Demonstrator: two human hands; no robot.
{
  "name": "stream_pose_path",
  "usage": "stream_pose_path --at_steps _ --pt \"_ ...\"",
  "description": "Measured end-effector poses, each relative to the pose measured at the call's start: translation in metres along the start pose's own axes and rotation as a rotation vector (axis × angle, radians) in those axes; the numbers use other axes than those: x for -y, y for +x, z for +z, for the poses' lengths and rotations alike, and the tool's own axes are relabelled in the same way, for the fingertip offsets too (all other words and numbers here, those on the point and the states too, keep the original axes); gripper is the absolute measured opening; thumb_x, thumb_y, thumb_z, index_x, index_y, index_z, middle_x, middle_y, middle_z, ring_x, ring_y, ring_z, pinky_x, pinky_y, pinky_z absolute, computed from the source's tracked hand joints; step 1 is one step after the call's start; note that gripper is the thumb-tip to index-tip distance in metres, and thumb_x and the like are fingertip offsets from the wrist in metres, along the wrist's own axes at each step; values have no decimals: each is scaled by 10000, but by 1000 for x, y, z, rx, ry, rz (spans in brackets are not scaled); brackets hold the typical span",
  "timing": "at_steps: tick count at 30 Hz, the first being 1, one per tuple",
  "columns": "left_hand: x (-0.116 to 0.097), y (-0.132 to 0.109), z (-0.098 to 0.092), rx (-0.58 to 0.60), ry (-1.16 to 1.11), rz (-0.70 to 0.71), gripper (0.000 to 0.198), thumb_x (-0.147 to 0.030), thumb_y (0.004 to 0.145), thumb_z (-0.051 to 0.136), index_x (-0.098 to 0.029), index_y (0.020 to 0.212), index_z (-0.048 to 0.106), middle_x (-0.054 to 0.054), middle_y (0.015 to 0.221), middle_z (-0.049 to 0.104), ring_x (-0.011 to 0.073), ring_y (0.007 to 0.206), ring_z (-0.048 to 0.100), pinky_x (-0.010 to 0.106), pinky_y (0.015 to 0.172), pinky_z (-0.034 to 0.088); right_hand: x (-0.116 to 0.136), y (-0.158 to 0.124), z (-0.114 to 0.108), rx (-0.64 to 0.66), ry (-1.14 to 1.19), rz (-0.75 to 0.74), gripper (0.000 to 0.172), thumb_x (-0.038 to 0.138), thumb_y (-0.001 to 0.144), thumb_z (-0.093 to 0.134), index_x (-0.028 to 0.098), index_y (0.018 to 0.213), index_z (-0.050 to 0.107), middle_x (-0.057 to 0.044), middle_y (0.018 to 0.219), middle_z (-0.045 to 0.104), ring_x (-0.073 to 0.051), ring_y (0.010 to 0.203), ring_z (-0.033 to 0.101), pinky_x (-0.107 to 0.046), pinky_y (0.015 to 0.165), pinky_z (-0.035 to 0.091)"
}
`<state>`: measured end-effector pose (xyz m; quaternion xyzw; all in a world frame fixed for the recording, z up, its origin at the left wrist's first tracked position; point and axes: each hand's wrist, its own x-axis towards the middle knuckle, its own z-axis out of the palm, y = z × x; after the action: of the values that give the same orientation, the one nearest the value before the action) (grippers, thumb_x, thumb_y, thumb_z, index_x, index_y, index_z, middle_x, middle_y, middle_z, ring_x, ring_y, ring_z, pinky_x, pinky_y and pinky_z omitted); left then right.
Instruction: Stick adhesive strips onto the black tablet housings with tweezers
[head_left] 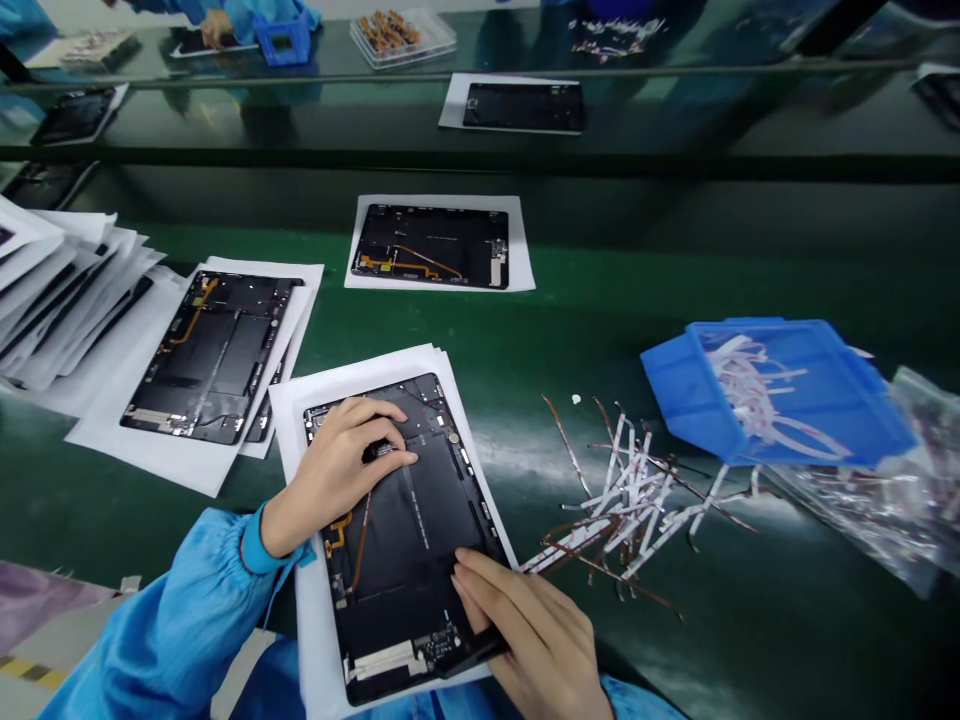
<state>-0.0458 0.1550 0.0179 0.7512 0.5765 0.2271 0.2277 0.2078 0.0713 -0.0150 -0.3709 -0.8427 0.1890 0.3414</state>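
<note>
An opened tablet (409, 545) lies back-up on a stack of white sheets (315, 610) at the near middle of the green belt (750, 620). The left hand (341, 475) rests on the tablet's far left part. Its fingers curl down onto a small dark piece by the thumb, and I cannot tell whether they pinch it or only press. The right hand (529, 630) lies slack and flat on the tablet's near right edge, fingers stretched out and closed on nothing.

To the right, a loose heap of white and brown strips (630, 500) lies on the belt. Just beyond it a blue tray (675, 390) sits tilted, with more white strips inside. A clear bag (907, 500) of similar strips leans against its right side.

At the far side, a clear tray (442, 40) holds orange-brown parts, and a small blue bin (281, 40) stands left of it. Its contents are not visible.
</note>
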Motion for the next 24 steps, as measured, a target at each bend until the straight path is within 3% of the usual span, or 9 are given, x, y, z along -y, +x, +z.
stream_pose_path --at_steps 9,13,15,17,19,20,24 --pt "0 -2 2 12 41 -2 106 -321 914 666 -240 942 605 23 1152 659 226 1079 578 386 934 417 8 13 -9 -14 -139 -46 264 84 994 433 119 1061 686 -82 1037 772 -161 763 698 -301 684 491" --pt "-1 -3 1 15 77 -24 145 -304 963 583 -238 1084 535 41 1173 635 233 1100 557 395 936 410 16 11 -24 145 -298 -158 383 167 1037 333 154 1213 673 -42 1188 735 -166 788 691 -321 751 482" --pt "-2 -3 2 13 91 -36 138 -297 984 538 -241 1109 524 46 1184 618 242 1114 542 406 946 401 19 14 -30 241 -321 -243 430 186 1039 292 186 1244 670 -2 1279 690 -185 944 682 -333 924 460" --pt "-2 -3 3 10 95 -44 135 -294 991 517 -242 1116 527 48 1192 608 247 1120 533 410 946 400 20 21 -32 292 -340 -309 418 219 1042 308 207 1238 677 27 1300 676 -211 1120 630 -398 1173 276" --pt "-3 -3 5 4 90 -46 140 -281 990 511 -239 1121 535 50 1200 604 251 1112 529 410 935 407 22 28 -31 314 -369 -334 411 233 1047 314 204 1228 682 28 1302 676 -228 1206 584 -479 1254 31" --pt "-3 -3 5 -1 85 -44 149 -272 989 508 -239 1130 542 51 1203 604 254 1104 529 413 928 411 22 31 -29 324 -384 -333 412 214 1045 312 197 1230 679 22 1308 673 -234 1231 568 -507 1251 -32" --pt "-4 -4 3 -21 49 -4 270 -238 1005 458 -275 1258 544 49 1236 591 251 1107 532 422 945 429 20 46 -12 328 -402 -248 436 60 978 336 164 1270 642 0 1354 643 -263 1386 439 -566 1243 -47"
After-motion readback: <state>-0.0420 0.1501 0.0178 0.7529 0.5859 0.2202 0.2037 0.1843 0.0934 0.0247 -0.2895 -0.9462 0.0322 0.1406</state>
